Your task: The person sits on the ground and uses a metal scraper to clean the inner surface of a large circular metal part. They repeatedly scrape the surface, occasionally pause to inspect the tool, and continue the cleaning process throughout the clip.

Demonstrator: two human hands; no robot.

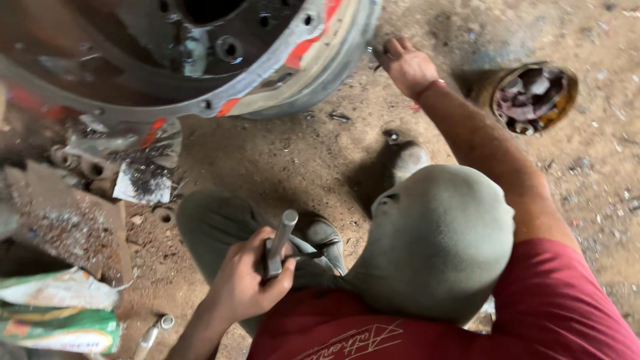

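Head view: dusty dirt ground [320, 153], debris-strewn.

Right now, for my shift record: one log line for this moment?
left hand: grips metal rod | right hand: at wheel rim edge | ground: dirt

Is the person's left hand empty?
No: the left hand is wrapped around a grey metal rod that sticks up above the fist.

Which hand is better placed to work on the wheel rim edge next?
Right, probably. The right hand already reaches the wheel rim edge, while the left hand sits back by the knee, gripping a metal bar.
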